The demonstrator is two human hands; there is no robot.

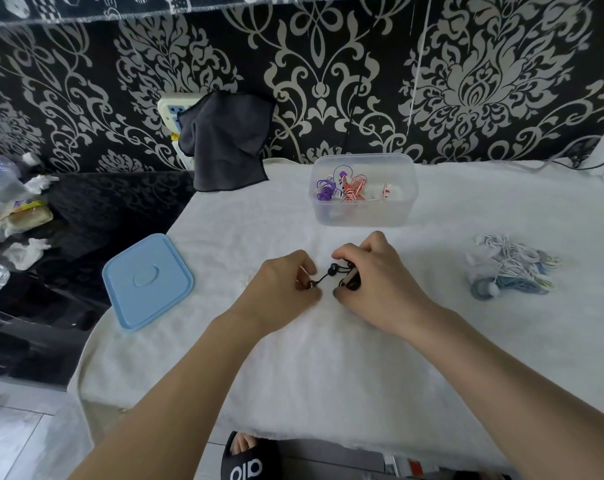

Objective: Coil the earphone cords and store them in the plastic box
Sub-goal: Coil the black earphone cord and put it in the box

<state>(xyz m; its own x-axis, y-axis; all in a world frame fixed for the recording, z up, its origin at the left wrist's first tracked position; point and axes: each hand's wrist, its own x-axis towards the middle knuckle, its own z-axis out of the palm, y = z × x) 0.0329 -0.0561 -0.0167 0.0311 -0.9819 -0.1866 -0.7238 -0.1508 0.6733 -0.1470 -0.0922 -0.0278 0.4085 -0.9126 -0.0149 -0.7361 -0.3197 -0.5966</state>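
Note:
A black earphone cord (331, 273) lies between my two hands at the middle of the white-covered table. My right hand (376, 275) grips the coiled bundle of it, fingers curled round the loops. My left hand (283, 284) pinches one black earbud end, and a short stretch of cord with a second bud spans the gap. The clear plastic box (362, 216) stands open behind my hands, with purple and red-and-white coiled earphones (342, 187) inside. A tangle of white and blue earphones (515, 268) lies loose to the right.
The box's blue lid (147, 280) lies at the table's left edge. A dark cloth (224, 140) hangs from the wall over the back left corner. Bottles and wrappers (13, 209) clutter a dark surface to the left. A slippered foot (246, 459) shows below the front edge.

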